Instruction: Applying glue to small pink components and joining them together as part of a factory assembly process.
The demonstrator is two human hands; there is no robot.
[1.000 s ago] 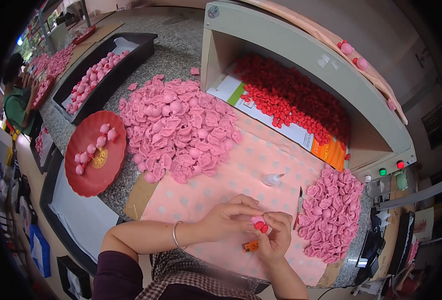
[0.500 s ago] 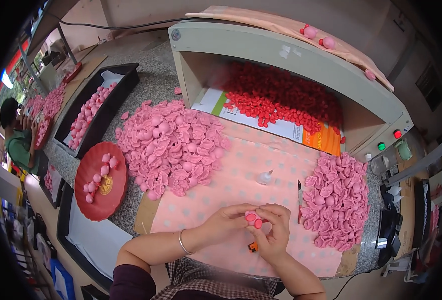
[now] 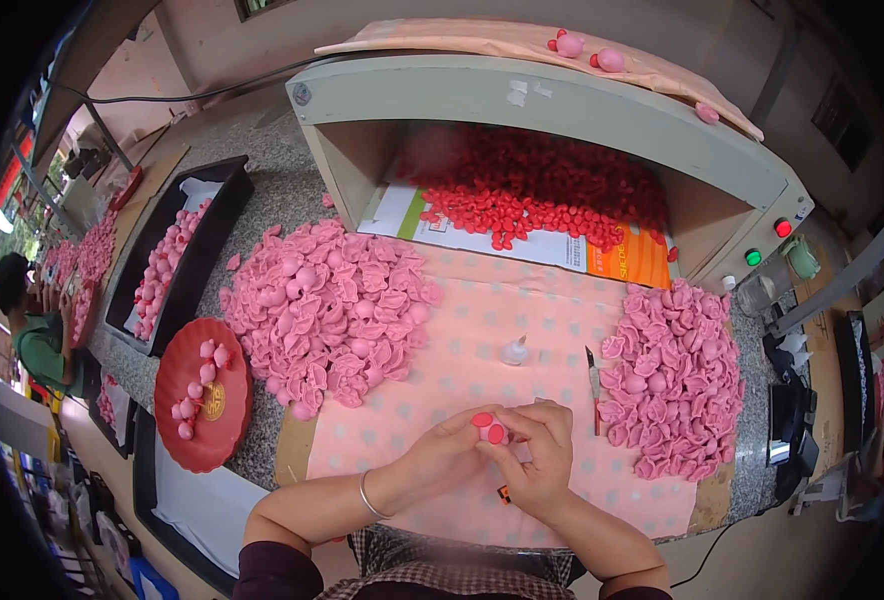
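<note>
My left hand and my right hand meet over a pink dotted mat at the table's near edge. Together their fingertips pinch two small red pieces. A big heap of pink petal-shaped pieces lies to the left of the hands. A second pink heap lies to the right. A small white bottle stands on the mat just beyond the hands, and a thin knife-like tool lies beside the right heap.
An open-fronted box at the back holds a mass of small red pieces. A red round plate with pink pieces sits at the left, beside a black tray. Another person works far left.
The view has tilted upward, so the box and heaps sit lower in the frame. My hands stay together on the red pieces, which now show more plainly between the fingertips.
</note>
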